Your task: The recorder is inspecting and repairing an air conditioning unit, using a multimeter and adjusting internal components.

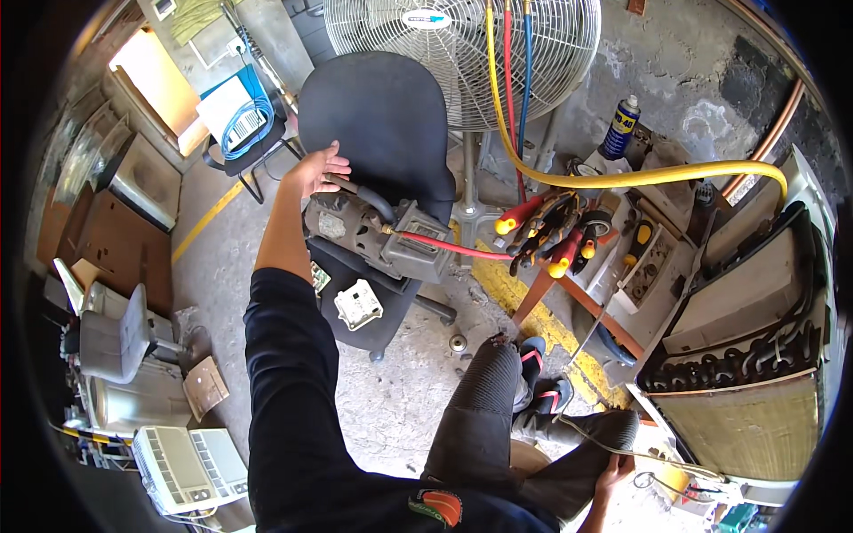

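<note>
1. Firstly: left hand [320, 171], fingers spread apart and apparently empty, beside the end of a dark handle [366, 195]; contact not determinable.
2. White squarish part [358, 305], lying on the seat of a black chair [373, 115].
3. Grey machine [362, 226], resting on same seat, beneath that handle.
4. Red hose [453, 246], running rightward from machine.
5. Cluster of hand tools [555, 226], some grips red and yellow.
6. Right hand [611, 473], low beside the knee; fingers mostly hidden, grip on thin cord [671, 462] not determinable.
</note>
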The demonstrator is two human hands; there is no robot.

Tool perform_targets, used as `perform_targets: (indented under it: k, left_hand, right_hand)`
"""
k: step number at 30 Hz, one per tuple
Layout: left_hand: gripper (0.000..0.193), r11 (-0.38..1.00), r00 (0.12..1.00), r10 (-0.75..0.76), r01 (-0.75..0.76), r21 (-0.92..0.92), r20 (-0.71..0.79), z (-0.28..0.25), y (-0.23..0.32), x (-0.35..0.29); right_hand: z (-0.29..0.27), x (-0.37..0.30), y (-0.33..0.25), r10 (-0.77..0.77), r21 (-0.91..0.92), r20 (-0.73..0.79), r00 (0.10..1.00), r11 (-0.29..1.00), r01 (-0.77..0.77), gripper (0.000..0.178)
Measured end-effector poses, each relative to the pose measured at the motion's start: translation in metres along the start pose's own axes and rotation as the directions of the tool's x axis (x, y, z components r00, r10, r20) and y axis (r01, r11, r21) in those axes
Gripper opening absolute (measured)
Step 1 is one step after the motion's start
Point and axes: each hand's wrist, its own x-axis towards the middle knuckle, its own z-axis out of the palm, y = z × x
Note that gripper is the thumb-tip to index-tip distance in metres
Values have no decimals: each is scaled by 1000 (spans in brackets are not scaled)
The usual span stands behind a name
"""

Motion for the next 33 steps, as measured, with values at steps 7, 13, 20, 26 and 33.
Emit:
perform_targets:
  k: [7,13,20,26,33]
  left_hand:
    - [75,1000,1000,-5,5,21,-12,-5,-9,2]
    - [72,998,999,-37,37,59,-11,-3,-8,-6]
    - [70,991,997,-73,73,113,-7,-17,-17,2]
    - [69,993,999,-52,51,102,0,-14,-16,9]
    - [69,990,999,-49,50,133,-9,-4,-15,3]
  right_hand:
    - [6,-2,-18,-23,49,-50,998,998,26,16]
    - [8,-2,-21,-35,93,-76,996,995,42,16]
    - [11,0,-17,-41,115,-77,996,992,49,16]
    - [10,1,-20,-28,106,-73,997,994,36,15]
    - [3,0,-13,-5,73,-49,999,997,8,13]
